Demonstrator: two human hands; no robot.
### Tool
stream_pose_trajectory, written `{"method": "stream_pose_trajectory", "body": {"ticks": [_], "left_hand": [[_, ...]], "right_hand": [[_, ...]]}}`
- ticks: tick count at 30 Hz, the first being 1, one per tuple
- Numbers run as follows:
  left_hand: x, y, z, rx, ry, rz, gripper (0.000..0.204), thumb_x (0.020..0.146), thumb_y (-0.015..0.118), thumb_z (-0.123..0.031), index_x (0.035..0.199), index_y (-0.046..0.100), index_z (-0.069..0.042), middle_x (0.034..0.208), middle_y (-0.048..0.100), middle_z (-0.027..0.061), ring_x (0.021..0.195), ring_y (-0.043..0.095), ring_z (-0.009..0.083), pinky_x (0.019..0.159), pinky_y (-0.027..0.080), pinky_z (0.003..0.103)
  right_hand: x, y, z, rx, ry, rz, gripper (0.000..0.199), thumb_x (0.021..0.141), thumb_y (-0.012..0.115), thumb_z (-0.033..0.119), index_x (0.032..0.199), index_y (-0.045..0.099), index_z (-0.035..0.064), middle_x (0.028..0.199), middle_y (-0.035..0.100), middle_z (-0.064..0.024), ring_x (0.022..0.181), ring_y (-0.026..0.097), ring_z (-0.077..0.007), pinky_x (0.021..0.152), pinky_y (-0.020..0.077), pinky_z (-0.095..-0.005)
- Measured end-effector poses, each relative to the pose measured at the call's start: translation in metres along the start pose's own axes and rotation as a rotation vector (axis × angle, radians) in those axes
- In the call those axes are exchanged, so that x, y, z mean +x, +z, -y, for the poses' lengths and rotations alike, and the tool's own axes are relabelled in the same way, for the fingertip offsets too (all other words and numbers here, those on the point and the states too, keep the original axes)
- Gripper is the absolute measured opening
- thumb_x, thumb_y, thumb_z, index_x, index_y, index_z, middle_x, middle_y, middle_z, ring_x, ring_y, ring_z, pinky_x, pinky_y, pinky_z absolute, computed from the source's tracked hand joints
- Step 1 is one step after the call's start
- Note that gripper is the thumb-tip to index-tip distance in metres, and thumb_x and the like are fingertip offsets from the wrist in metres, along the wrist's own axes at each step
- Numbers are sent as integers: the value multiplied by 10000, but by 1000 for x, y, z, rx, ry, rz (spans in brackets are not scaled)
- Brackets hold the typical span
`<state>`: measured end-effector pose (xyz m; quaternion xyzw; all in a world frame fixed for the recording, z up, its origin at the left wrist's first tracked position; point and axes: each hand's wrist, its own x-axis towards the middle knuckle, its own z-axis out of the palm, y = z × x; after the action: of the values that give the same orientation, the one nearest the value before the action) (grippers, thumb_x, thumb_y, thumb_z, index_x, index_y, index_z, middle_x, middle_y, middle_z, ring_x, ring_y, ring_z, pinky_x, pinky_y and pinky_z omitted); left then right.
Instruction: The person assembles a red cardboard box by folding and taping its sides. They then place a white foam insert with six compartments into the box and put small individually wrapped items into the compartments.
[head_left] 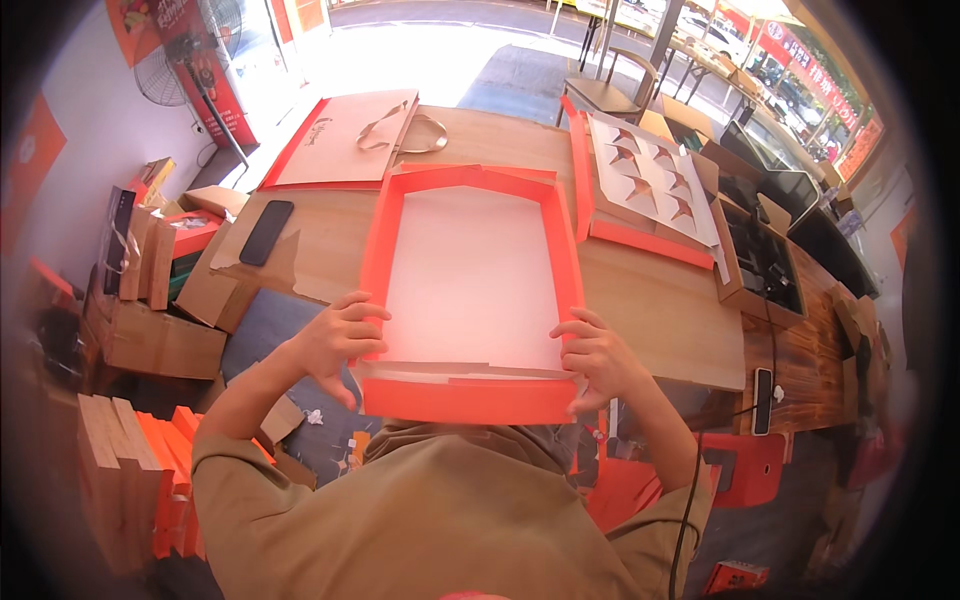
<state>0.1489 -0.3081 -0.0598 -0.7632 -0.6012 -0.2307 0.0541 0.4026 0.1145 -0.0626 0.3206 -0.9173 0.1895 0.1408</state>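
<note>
A shallow open box with red-orange walls and a pale inside lies at the near edge of the cardboard-covered table. Its near wall reaches past the table toward my body, and loose white flaps show along the inside of that wall. My left hand grips the near left corner, fingers over the wall and thumb low on the outside. At the near right corner, my right hand holds the opposite wall the same way. Nothing lies inside the box.
Behind the box to the left lies a pink paper bag with ribbon handles. A black phone rests nearer. At the right sits a red tray with a white cut-out insert, beside an open carton. Stacked orange-and-brown boards stand low left.
</note>
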Motion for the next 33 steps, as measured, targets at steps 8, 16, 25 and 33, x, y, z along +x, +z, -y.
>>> {"method": "stream_pose_trajectory", "body": {"ticks": [8, 16, 25, 33], "left_hand": [[-1, 29, 16, 34, 41, -196, 872, 888, 553, -879, 1068, 713, -41, 969, 693, 127, 1097, 686, 366, 1017, 514, 587], [-32, 32, -37, 226, -1, -330, 739, 961, 545, -794, 1269, 685, -136, 1303, 685, 145, 1198, 684, 362, 1081, 497, 590], [-23, 36, -67, 419, -17, -120, 560, 892, 784, -529, 1322, 696, -181, 1353, 669, 134, 1283, 668, 337, 1166, 459, 597], [-11, 26, -70, 250, -41, -135, 563, 793, 850, -362, 1284, 702, -131, 1293, 664, 158, 1168, 690, 357, 1017, 579, 530]], "right_hand": [[-13, 21, -5, -16, -3, -218, 779, 931, 576, 817, 815, 670, 52, 872, 653, -120, 1112, 691, -360, 1106, 501, -610], [-27, 18, 64, -256, 89, -288, 659, 901, 730, 687, 1220, 728, 110, 1267, 662, -106, 1211, 674, -334, 1100, 513, -555], [-13, 33, 87, -338, 207, -122, 548, 732, 924, 356, 1204, 743, 144, 1167, 694, -31, 1316, 643, -297, 1161, 446, -582], [-7, 23, 85, -228, 220, -63, 499, 708, 918, 291, 1145, 743, 125, 1127, 711, -39, 1350, 628, -304, 1221, 405, -600]]}}
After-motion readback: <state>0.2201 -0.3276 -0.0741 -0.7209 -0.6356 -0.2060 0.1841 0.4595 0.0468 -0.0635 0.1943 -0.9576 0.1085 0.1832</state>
